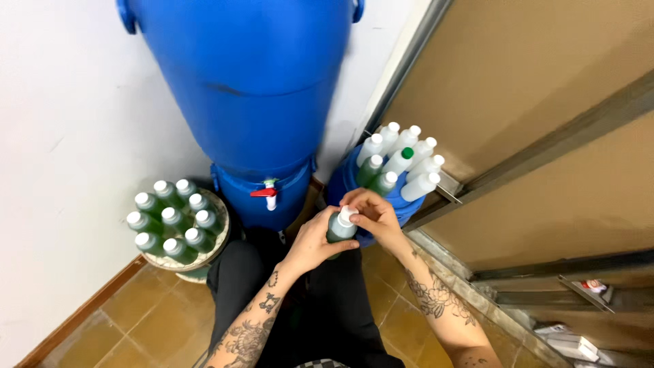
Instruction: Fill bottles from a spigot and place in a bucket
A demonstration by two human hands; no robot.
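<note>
Floor (146,317): brown tiles, pale grout, wooden skirting along the left wall. Large blue drum (248,82) is stood on a blue base (262,201) at the far side, red-handled tap at the front. A round stand (204,255) is set on the tiles at left, topped with capped green bottles (170,221). Blue tub (347,180) is placed right of the drum, packed with white-capped bottles (402,160).

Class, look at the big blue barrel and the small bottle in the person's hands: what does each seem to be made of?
Big blue barrel: probably moulded plastic, smooth with a soft sheen and a moulded ridge around it.
Small bottle: likely see-through plastic, since green liquid shows through; its white cap looks like matte plastic.
</note>
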